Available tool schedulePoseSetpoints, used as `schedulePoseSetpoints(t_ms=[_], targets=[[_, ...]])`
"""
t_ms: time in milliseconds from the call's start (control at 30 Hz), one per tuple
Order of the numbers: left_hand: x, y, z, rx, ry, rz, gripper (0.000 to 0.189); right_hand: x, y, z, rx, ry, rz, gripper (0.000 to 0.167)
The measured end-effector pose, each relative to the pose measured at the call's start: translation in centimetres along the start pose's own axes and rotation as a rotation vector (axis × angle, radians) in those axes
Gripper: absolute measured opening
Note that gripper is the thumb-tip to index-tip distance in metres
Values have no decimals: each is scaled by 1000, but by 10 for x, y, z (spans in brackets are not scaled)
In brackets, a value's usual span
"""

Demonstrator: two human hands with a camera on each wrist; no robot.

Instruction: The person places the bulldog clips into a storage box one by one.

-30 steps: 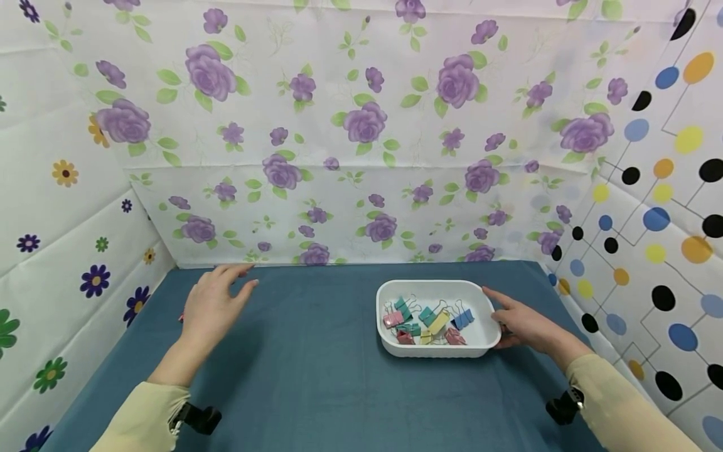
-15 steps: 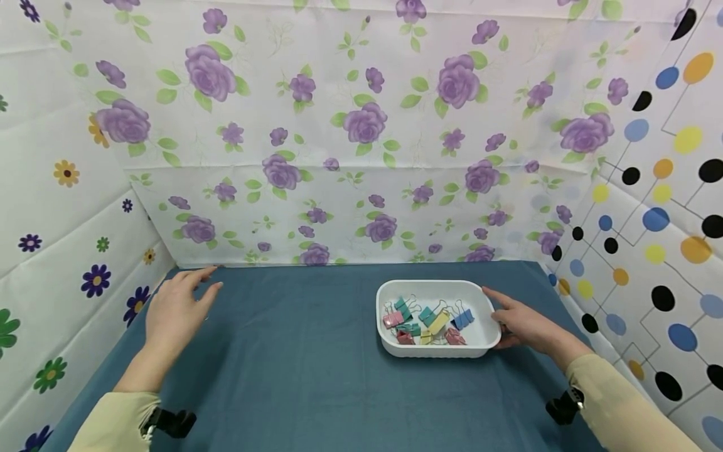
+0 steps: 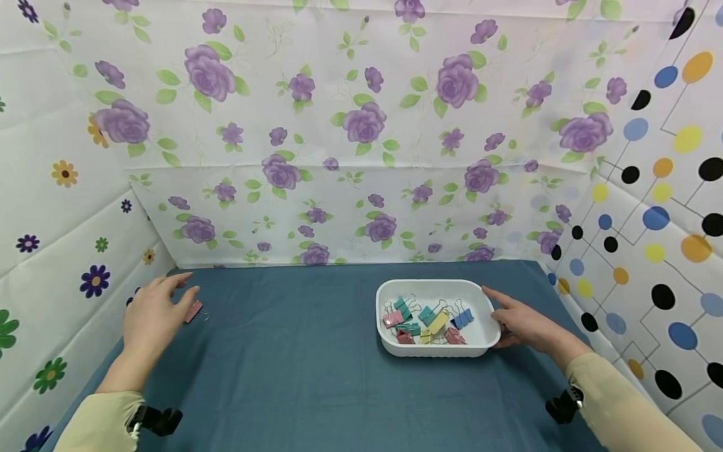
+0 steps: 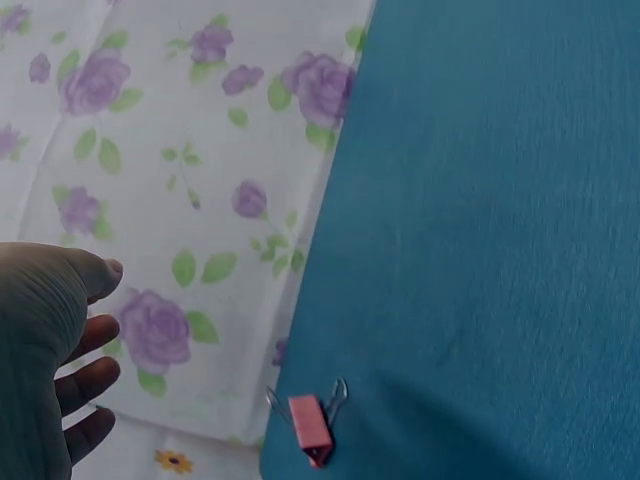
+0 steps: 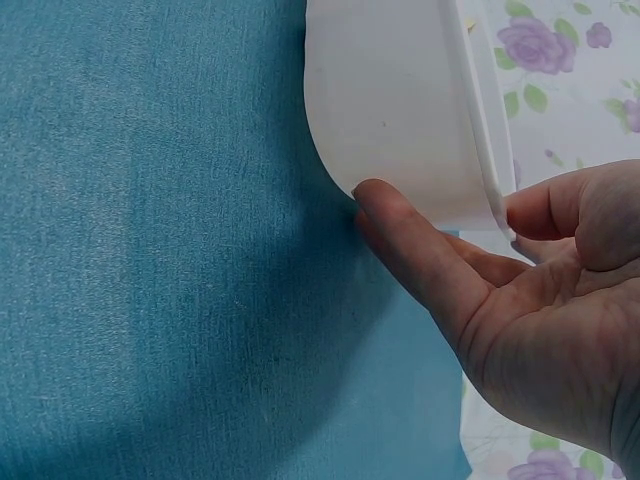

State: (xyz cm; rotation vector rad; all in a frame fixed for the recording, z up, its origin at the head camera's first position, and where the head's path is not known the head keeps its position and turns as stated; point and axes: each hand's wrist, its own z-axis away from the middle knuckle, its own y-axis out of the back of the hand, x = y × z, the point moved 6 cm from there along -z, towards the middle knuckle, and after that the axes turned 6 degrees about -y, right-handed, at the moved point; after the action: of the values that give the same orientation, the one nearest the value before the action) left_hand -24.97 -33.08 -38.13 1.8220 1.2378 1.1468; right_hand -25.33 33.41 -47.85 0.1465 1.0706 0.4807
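My left hand (image 3: 152,314) hovers over the far left of the table with relaxed, parted fingers and nothing between them. Just right of it lies a pink binder clip (image 3: 192,312), partly covered by the hand; in the left wrist view this binder clip (image 4: 310,424) rests on the cloth with both wire handles spread. On the right, my right hand (image 3: 528,325) holds the end of a white plastic bin (image 3: 482,317). Its thumb (image 5: 405,235) presses the outer wall low down, while the index finger reaches the rim. Pink, green, yellow and blue binder clips (image 3: 437,322) lie inside.
A blue-green cloth (image 3: 294,351) covers the table. Floral sheeting (image 3: 316,138) rises along the back edge, with patterned sheets (image 3: 73,207) at the left and dotted ones (image 3: 649,251) at the right. A dark camera mount (image 3: 160,420) sits on each wrist.
My left hand has moved left and slightly toward me, bringing the pink binder clip into sight beside it. My right hand and the bin have stayed in place.
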Motion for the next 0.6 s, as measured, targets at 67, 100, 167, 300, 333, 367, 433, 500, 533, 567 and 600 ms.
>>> schedulePoseSetpoints(t_ms=[67,100,167,300,333,367,433,500,533,567,600], targets=[[-6,-2,-1,-19,13,-9,43,0,0,0,1,-2,-1,70],[-8,-4,-1,-30,21,-13,44,1,0,0,2,-3,-1,70],[-13,-5,-1,-53,37,-16,45,1,0,0,2,-7,-3,70],[-21,-8,0,-86,56,-20,46,1,-1,0,2,-10,-8,70],[-23,-9,1,-92,60,-22,46,1,-1,0,1,-10,-9,71],[-25,-11,1,-97,63,-25,45,0,0,0,1,-8,-7,71],[-29,-14,1,-109,72,-33,45,0,0,0,-1,-6,-4,71],[-35,-19,1,-130,84,-39,45,1,0,0,-3,-5,-1,71],[-38,-22,1,-141,90,-42,45,0,0,0,-3,-6,0,71],[-40,-24,1,-149,94,-46,45,0,0,0,-3,-7,0,71],[-43,-26,1,-157,98,-52,45,0,-1,0,-4,-8,0,71]])
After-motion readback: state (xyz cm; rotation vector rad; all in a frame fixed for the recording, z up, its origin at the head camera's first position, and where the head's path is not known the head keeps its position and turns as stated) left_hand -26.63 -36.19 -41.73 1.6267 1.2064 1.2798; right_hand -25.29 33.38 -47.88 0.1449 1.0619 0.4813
